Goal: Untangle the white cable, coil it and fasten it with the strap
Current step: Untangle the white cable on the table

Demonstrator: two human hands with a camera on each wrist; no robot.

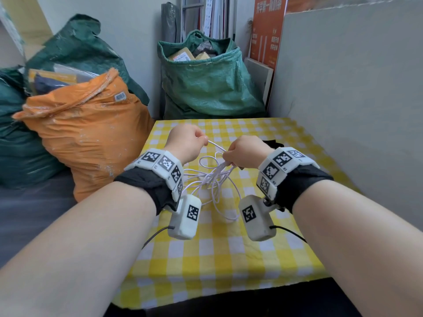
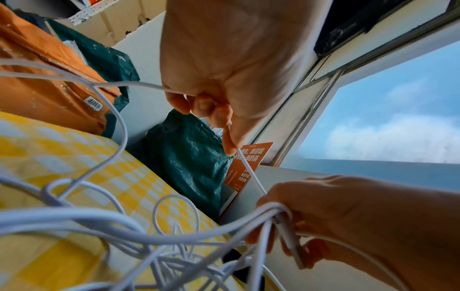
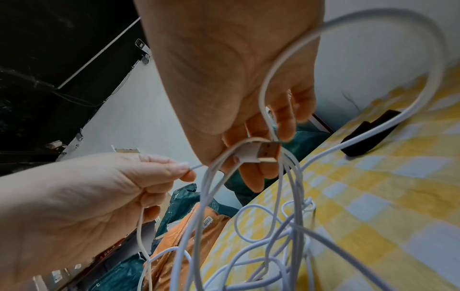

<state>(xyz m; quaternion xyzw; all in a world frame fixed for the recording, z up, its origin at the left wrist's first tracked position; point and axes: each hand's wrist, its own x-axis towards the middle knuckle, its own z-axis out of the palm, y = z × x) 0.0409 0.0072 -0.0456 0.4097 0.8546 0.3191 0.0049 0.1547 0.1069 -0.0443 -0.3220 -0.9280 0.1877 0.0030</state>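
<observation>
Above the yellow checked tablecloth (image 1: 229, 248), the white cable (image 1: 212, 179) hangs as a loose snarl of loops between both hands, its lowest loops resting on the cloth. By my reading the task is early: untangling is under way, several loops cross and knot just below the hands, no neat coil exists, and the black strap (image 3: 370, 135) lies on the cloth beyond the right hand, apart from the cable. Coiling and fastening are both left to do.

The left hand (image 1: 185, 143) is raised over the cloth with knuckles up and fingers curled, pinching a single strand between thumb and forefinger; that strand runs across to the other hand. The right hand (image 1: 245, 154), just beside it and slightly lower, has its fingers curled round a bunch of several strands together with the USB plug (image 3: 259, 152), which sticks out below the fingers. Both forearms reach forward over the cloth's near edge.
</observation>
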